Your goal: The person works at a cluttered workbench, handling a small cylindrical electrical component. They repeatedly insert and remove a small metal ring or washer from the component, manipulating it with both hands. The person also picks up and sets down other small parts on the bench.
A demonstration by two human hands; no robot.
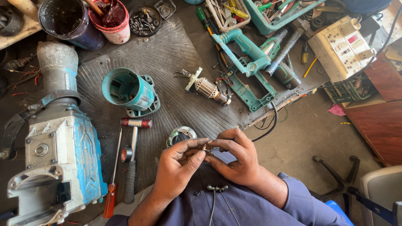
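Note:
My left hand (178, 165) and my right hand (235, 157) meet above my lap, fingertips pinching a small brass-coloured metal part (206, 147) between them. Just beyond my left fingers lies a round stator ring (181, 134) on the dark ribbed mat (167, 54). A motor armature (208, 89) rests on the mat further out. A teal cylindrical motor housing (130, 91) stands to its left.
A large grey and blue demolition hammer body (58, 142) lies at left. A hammer (132, 159) and an orange-handled screwdriver (112, 184) lie beside it. Teal tool shells (247, 62), tool trays, a screw bowl (145, 19), buckets and a switch board (341, 48) crowd the far side.

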